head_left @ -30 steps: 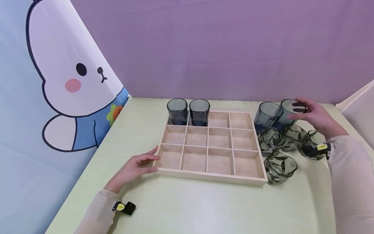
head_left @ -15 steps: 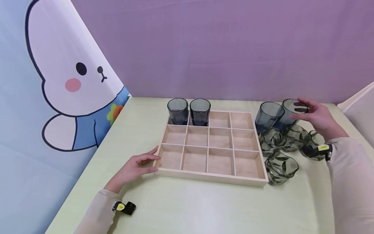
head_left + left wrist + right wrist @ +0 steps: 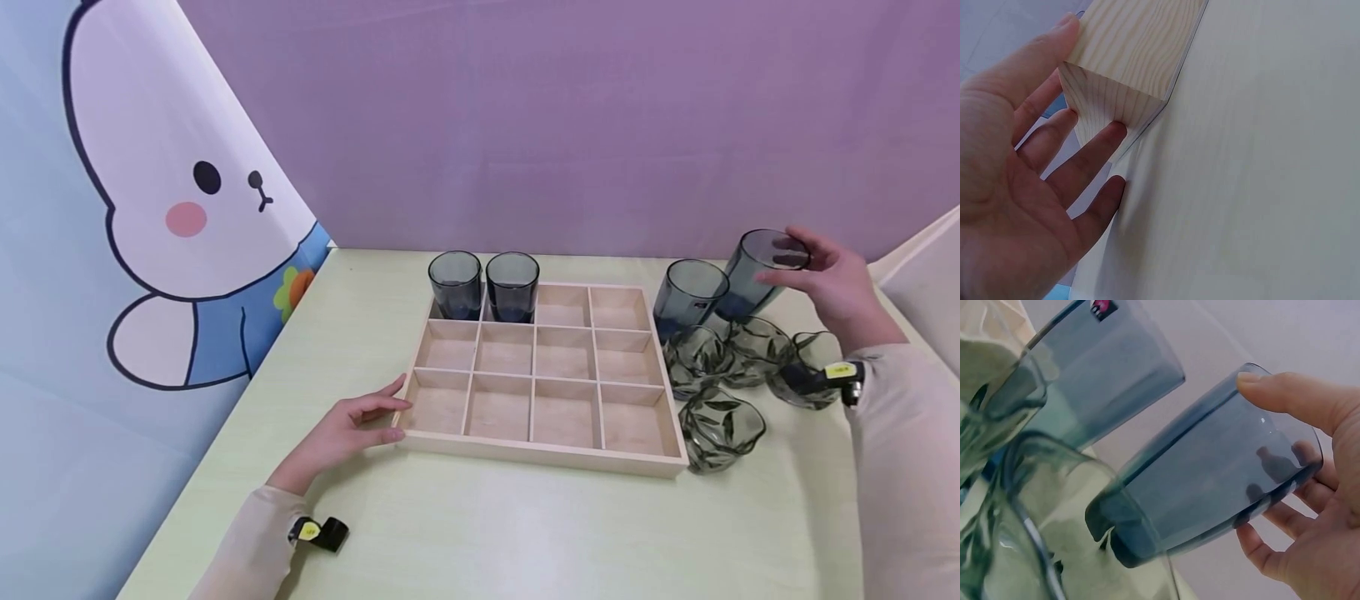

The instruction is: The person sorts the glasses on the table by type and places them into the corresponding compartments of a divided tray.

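At the far right, my right hand (image 3: pixel 843 283) grips a tall blue-grey glass (image 3: pixel 759 265) near its rim, thumb on one side and fingers round the other. In the right wrist view this glass (image 3: pixel 1210 469) is held at a slant behind a wavy-rimmed cup. A second tall glass (image 3: pixel 687 296) stands just left of it. My left hand (image 3: pixel 341 433) touches the front left corner of the wooden compartment tray (image 3: pixel 540 454). Its fingertips rest against the tray's outer wall (image 3: pixel 1110 94) in the left wrist view, the fingers loosely extended.
Two tall glasses (image 3: pixel 454 286) stand in the back-left compartments of the tray. Several wavy-rimmed, grey-green glass cups (image 3: pixel 720 429) crowd together along its right side, in front of the tall glasses. Behind the table rises a purple cloth (image 3: pixel 570 125).
My right hand has raised the tall glass and shifted it slightly right, with a tilt. The left hand and tray have stayed in place.
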A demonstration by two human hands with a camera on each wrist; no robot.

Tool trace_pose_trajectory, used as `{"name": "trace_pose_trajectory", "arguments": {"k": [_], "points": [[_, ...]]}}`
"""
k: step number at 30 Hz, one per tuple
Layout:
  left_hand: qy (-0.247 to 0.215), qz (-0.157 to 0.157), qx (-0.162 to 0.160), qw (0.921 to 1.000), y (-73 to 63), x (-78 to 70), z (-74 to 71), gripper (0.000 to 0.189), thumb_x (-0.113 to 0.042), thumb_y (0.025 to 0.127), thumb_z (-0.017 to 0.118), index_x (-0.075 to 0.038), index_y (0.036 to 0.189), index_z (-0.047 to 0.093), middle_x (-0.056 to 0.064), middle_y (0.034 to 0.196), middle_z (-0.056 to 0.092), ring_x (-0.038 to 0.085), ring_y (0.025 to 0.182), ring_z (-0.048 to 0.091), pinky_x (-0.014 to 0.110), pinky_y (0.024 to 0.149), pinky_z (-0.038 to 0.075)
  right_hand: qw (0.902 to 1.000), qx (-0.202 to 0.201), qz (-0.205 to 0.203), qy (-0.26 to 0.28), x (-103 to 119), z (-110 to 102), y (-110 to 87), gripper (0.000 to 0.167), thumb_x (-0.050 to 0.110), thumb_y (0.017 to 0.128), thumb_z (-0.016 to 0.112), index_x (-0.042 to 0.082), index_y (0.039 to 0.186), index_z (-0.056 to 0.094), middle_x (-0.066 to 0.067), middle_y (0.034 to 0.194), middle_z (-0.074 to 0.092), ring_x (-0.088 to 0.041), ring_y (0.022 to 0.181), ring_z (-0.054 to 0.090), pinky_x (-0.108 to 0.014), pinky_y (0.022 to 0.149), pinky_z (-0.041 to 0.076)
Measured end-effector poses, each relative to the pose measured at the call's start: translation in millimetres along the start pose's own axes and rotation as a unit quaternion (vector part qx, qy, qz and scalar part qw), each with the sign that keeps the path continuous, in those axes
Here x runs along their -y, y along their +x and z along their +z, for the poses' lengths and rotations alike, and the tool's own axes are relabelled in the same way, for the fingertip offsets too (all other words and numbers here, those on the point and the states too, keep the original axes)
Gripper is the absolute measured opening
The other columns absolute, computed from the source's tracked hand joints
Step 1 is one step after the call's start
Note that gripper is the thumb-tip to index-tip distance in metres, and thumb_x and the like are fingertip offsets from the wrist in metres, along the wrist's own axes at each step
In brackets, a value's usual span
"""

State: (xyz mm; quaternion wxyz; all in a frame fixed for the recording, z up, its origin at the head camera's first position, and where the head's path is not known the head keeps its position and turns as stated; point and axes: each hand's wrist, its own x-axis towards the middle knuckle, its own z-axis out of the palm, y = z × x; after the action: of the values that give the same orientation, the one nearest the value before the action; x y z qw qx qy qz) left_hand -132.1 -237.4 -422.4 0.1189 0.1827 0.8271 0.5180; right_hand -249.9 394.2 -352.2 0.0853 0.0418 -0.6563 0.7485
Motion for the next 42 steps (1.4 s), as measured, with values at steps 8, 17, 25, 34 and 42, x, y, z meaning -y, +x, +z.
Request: {"name": "trace_pose_trajectory", "arguments": {"k": [8, 17, 25, 34, 42], "points": [[0.001, 0.004, 0.001, 1.0000, 0.0, 1.2, 0.0, 0.041, -0.013, 0.087, 0.077, -0.002, 0.125, 0.067, 0.012, 0.157, 0.035, 0.037, 0.140, 0.038, 0.038, 0.107, 0.039, 0.9992, -0.018, -0.021, 0.028, 15, 8, 1.3, 0.069, -0.025, 0.079, 0.067, 0.013, 0.136, 0.057, 0.006, 0.109, 0.070, -0.003, 0.096, 0.066, -0.009, 0.082, 0.048], [0.004, 0.002, 0.001, 1.0000, 1.1, 0.8, -0.1, 0.040, -0.013, 0.088, 0.077, -0.002, 0.125, 0.067, 0.012, 0.157, 0.034, 0.037, 0.139, 0.038, 0.048, 0.107, 0.036, 0.9946, -0.050, -0.064, 0.064, 30, 21, 1.6, 0.072, -0.029, 0.075, 0.067, 0.010, 0.136, 0.059, 0.002, 0.107, 0.071, -0.007, 0.094, 0.066, -0.011, 0.083, 0.050], [0.009, 0.001, -0.001, 1.0000, 0.6, 0.2, 0.4, 0.040, -0.013, 0.088, 0.077, -0.003, 0.125, 0.067, 0.011, 0.157, 0.035, 0.036, 0.140, 0.038, 0.047, 0.108, 0.037, 0.9855, -0.084, -0.105, 0.103, 41, 35, 2.2, 0.071, -0.031, 0.073, 0.067, 0.005, 0.133, 0.060, -0.004, 0.108, 0.069, -0.011, 0.095, 0.063, -0.014, 0.077, 0.053], [0.009, 0.009, -0.001, 0.9999, 0.3, 0.6, 0.3, 0.039, -0.012, 0.088, 0.077, -0.003, 0.125, 0.068, 0.012, 0.156, 0.035, 0.036, 0.140, 0.037, 0.049, 0.108, 0.036, 0.9710, -0.123, -0.144, 0.146, 57, 53, 2.7, 0.064, -0.034, 0.067, 0.069, 0.002, 0.121, 0.065, -0.008, 0.104, 0.071, -0.016, 0.092, 0.063, -0.016, 0.073, 0.055], [0.008, 0.009, 0.000, 0.9999, -0.2, 0.9, 0.1, 0.039, -0.012, 0.088, 0.077, -0.003, 0.124, 0.068, 0.011, 0.156, 0.035, 0.035, 0.141, 0.037, 0.047, 0.108, 0.036, 0.9649, -0.140, -0.156, 0.158, 67, 68, -0.9, 0.066, -0.036, 0.064, 0.070, -0.001, 0.120, 0.066, -0.010, 0.102, 0.073, -0.017, 0.089, 0.064, -0.017, 0.073, 0.055]]}}
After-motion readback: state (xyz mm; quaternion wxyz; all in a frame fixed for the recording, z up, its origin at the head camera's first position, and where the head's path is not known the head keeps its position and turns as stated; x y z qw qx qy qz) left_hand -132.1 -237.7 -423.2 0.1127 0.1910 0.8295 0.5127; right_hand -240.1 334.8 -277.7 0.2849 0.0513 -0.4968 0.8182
